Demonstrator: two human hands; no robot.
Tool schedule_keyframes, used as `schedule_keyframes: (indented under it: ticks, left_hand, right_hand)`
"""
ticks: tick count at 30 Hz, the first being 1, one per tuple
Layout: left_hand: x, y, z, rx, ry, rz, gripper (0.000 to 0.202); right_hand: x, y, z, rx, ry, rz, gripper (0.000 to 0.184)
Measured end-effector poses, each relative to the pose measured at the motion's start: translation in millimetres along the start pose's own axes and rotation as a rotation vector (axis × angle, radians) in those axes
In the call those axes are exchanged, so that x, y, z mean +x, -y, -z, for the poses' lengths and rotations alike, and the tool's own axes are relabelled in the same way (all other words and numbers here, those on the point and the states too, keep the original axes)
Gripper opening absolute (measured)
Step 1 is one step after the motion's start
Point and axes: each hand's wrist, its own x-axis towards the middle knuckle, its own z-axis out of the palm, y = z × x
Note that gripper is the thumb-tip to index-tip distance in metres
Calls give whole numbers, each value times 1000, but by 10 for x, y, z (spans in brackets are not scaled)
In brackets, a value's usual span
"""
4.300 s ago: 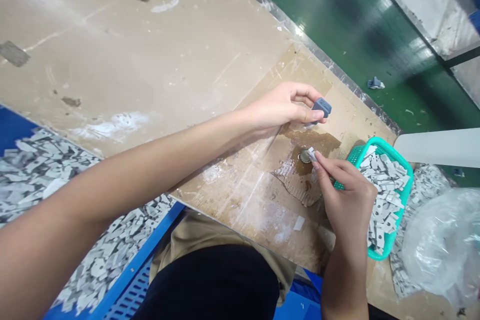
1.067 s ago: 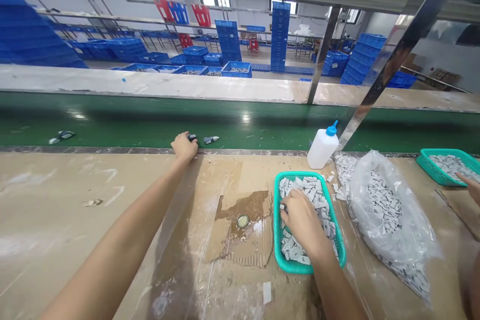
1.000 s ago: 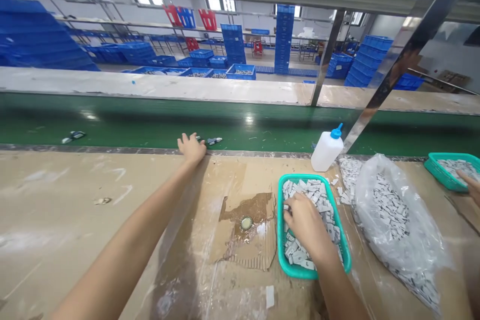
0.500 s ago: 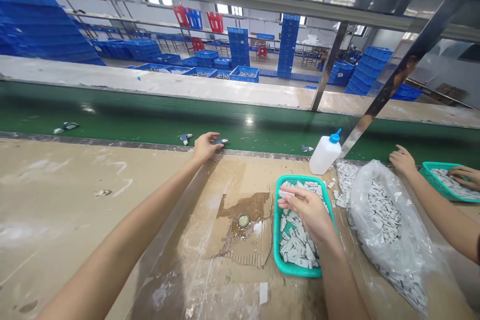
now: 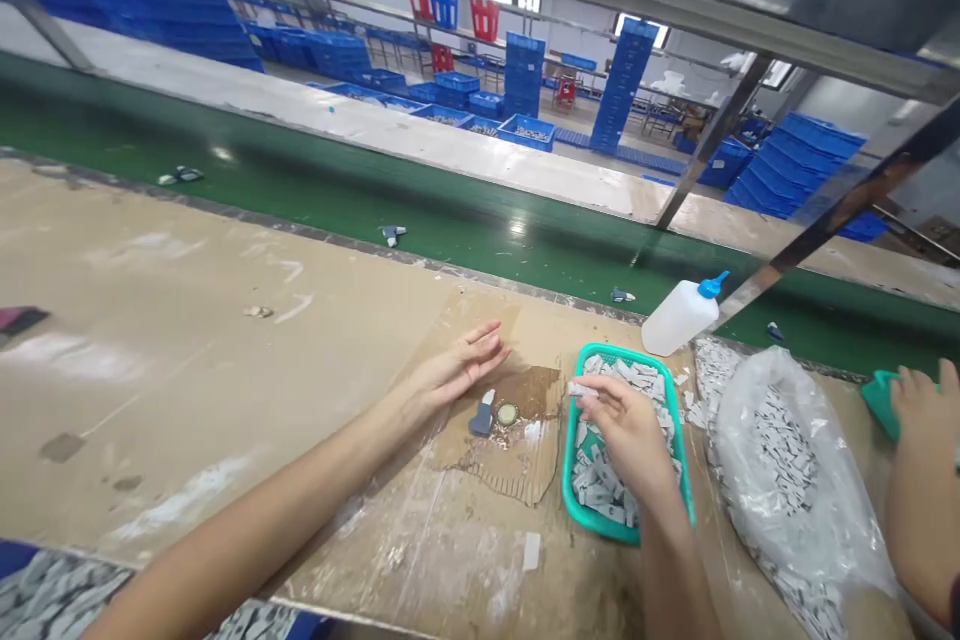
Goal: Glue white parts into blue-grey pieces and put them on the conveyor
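My left hand (image 5: 466,367) hovers over the upper left of a torn cardboard piece (image 5: 517,480), its fingers stretched out and holding nothing. Just below it, a small dark grey part with a white tip (image 5: 482,417) lies on the cardboard beside a round cap (image 5: 508,414) that seems to hold a wet substance. My right hand (image 5: 621,422) is over a green basket (image 5: 571,480) of loose white pieces. Between its thumb and fingers it pinches a small flat white piece (image 5: 582,389).
A white squeeze bottle (image 5: 679,318) with a blue nozzle stands behind the basket. To the right sits a clear plastic bag (image 5: 825,460) of white pieces, with a co-worker's hand (image 5: 926,400) beyond. Several dark parts lie on the green belt (image 5: 300,190).
My left hand has come back from the belt to the cardboard, where a dark grey part now lies. My right hand stays over the basket. The view has tilted and shifted.
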Motion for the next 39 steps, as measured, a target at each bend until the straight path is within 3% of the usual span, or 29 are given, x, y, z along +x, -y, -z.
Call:
schedule_keyframes:
  ticks: [3, 5, 8, 10, 13, 16, 21, 25, 28, 31, 33, 39]
  left_hand:
    - [-60, -50, 41, 197, -32, -179, 32]
    - [-141, -159, 94, 490, 9, -326, 29]
    - [-344, -326, 208, 938, 213, -414, 25]
    - [-477, -355, 293, 1115, 392, -435, 26]
    - [-571, -248, 406, 1244, 588, -511, 28]
    - [-557, -83, 474, 1282, 655, -548, 19]
    - [-532, 8, 505, 1137, 664, -447, 28]
    - [-543, -40, 546, 1003, 559, -411, 21]
    - [-559, -50, 568, 636, 379, -276, 38]
    - [-599, -53, 538, 153, 250, -64, 47]
    - [-632, -69, 490, -58, 241, 57, 46]
    - [-648, -126, 362, -276, 275, 183, 42]
  right_hand:
    - [-34, -32, -97, -178, 20, 73, 24]
    - [-39, -35, -122, -265, 14, 96, 24]
    - [-30, -8, -117, -332, 1, 103, 25]
    - [-24, 10, -108, -346, 0, 94, 25]
    - [-18, 8, -106, -352, 4, 93, 24]
    - [-8, -19, -109, -359, 18, 102, 23]
    - [-49, 37, -123, -411, 86, 126, 22]
    - [-212, 164, -215, -464, 415, 147, 24]
    - [-321, 203, -299, -457, 597, 133, 28]
    - [-337, 188, -324, -473, 590, 103, 27]
    - [-308, 169, -304, -483, 539, 76, 25]
    - [-216, 130, -192, -470, 338, -33, 20]
